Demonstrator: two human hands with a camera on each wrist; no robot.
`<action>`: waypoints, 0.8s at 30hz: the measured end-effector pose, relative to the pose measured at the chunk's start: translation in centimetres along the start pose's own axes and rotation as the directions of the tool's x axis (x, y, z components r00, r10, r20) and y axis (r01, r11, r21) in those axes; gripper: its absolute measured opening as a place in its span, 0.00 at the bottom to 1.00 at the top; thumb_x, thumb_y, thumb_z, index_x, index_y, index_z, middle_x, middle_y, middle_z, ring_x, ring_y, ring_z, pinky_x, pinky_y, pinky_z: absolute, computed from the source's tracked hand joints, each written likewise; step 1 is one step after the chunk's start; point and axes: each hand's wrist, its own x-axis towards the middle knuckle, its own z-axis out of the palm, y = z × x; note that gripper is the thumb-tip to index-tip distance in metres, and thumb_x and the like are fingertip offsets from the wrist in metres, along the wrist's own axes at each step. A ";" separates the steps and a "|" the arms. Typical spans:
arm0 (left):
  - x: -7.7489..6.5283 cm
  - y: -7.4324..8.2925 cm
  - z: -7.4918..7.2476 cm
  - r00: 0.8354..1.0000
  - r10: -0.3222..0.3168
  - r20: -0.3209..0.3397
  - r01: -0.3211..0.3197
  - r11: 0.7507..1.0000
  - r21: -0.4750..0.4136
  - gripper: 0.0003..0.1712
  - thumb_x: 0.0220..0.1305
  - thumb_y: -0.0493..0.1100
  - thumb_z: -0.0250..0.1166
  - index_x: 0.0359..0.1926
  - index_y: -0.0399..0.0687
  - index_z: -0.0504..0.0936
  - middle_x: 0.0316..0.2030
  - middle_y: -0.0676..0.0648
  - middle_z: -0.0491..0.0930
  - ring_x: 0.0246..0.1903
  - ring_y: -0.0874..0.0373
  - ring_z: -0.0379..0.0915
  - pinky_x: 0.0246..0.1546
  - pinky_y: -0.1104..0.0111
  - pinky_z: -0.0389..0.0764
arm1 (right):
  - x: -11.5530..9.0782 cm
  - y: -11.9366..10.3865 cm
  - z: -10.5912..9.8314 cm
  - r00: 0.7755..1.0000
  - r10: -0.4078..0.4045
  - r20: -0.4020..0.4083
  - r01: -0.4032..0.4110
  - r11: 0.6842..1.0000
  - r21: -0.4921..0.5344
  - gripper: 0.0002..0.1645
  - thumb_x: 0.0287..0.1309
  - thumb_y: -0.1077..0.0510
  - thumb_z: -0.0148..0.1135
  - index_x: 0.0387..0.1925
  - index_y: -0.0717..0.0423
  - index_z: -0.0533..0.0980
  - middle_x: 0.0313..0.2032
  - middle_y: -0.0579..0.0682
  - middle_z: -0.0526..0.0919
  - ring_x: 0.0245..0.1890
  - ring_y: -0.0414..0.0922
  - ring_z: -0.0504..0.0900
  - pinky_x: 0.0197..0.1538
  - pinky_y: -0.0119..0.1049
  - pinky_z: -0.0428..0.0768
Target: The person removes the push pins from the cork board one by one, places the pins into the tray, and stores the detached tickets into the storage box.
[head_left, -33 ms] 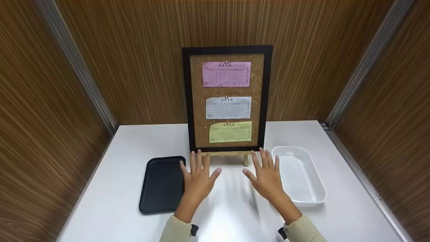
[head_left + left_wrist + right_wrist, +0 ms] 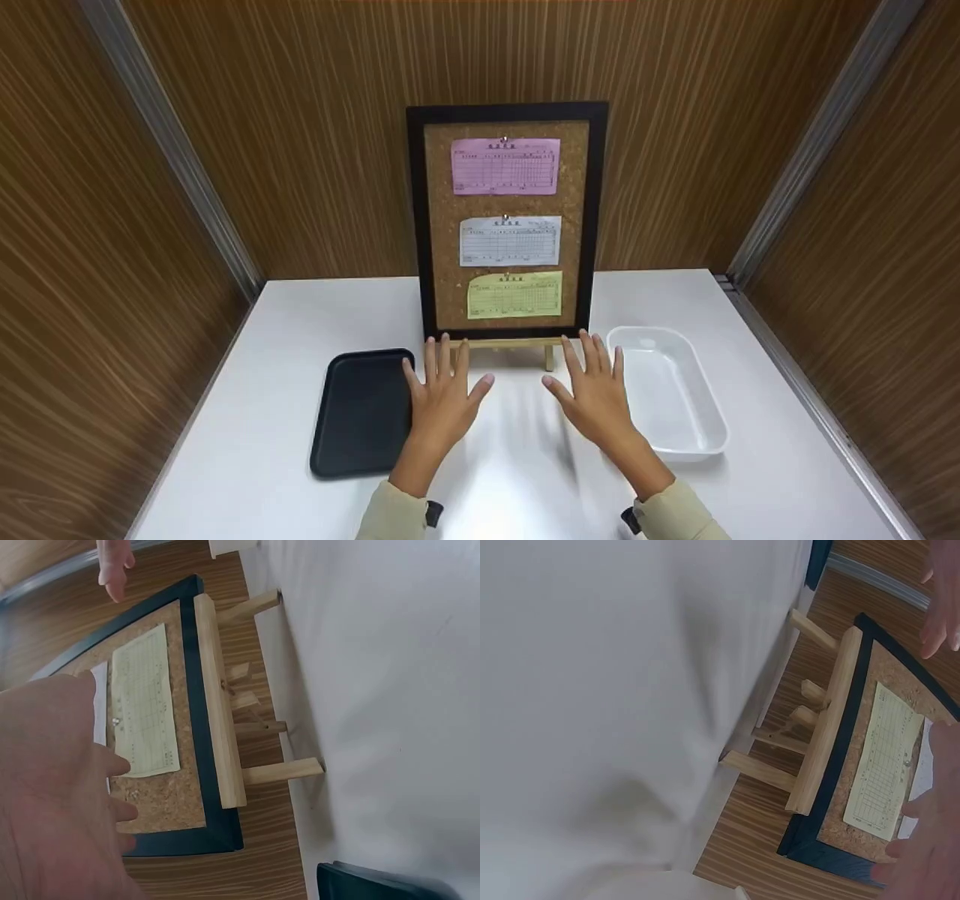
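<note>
A black-framed cork board (image 2: 442,225) stands on a small wooden easel (image 2: 549,357). Pinned to it one above another are a pink slip (image 2: 505,166), a white slip (image 2: 510,241) and a yellow slip (image 2: 514,295), each with a printed grid. In front of the board, my left hand (image 2: 442,405) is held palm down with its fingers spread, and it grips nothing. Likewise spread and holding nothing, my right hand (image 2: 598,401) is beside the white tub (image 2: 709,405). Both wrist views show the hands apart from the board's lower part and the yellow slip (image 2: 146,705).
To the left, a black tray (image 2: 360,412) lies flat on the white table (image 2: 247,420), partly behind the left hand. The deep white tub stands to the right. Wood-grain panels (image 2: 315,150) enclose the back and both sides, with metal strips at the corners.
</note>
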 end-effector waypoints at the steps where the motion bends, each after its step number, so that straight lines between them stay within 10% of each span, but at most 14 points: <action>1: 0.1 0.0 -0.1 1.000 0.002 -0.011 -0.002 1.000 0.000 0.44 0.73 0.69 0.50 0.78 0.48 0.58 0.77 0.36 0.52 0.78 0.36 0.41 0.69 0.30 0.40 | 0.1 0.0 -0.1 1.000 0.001 -0.006 -0.001 1.000 0.010 0.44 0.70 0.34 0.53 0.77 0.54 0.58 0.76 0.62 0.55 0.78 0.61 0.49 0.76 0.62 0.36; 7: 2.1 0.0 -0.9 0.985 0.055 -0.164 -0.054 0.998 0.011 0.36 0.72 0.62 0.59 0.72 0.48 0.68 0.71 0.41 0.65 0.72 0.42 0.57 0.69 0.42 0.58 | 1.9 -0.3 -1.7 0.997 0.045 -0.070 -0.035 0.990 0.138 0.39 0.72 0.40 0.55 0.74 0.57 0.63 0.71 0.62 0.65 0.73 0.60 0.60 0.74 0.58 0.51; 14: 6.4 0.6 -3.6 0.911 0.145 -0.387 -0.159 0.987 -0.002 0.25 0.69 0.51 0.65 0.62 0.46 0.79 0.60 0.45 0.78 0.59 0.47 0.74 0.61 0.51 0.71 | 6.0 -0.4 -4.8 0.983 0.072 -0.167 -0.021 0.957 0.291 0.32 0.72 0.43 0.56 0.68 0.57 0.70 0.65 0.59 0.74 0.66 0.58 0.72 0.67 0.56 0.68; 24: 13.5 2.3 -7.8 0.866 0.196 -0.460 -0.217 0.976 0.008 0.19 0.72 0.50 0.63 0.59 0.49 0.81 0.54 0.48 0.81 0.51 0.51 0.77 0.53 0.58 0.76 | 12.9 -1.0 -8.8 0.949 0.056 -0.311 0.064 0.930 0.363 0.24 0.71 0.51 0.61 0.61 0.59 0.76 0.55 0.56 0.80 0.50 0.55 0.81 0.50 0.51 0.78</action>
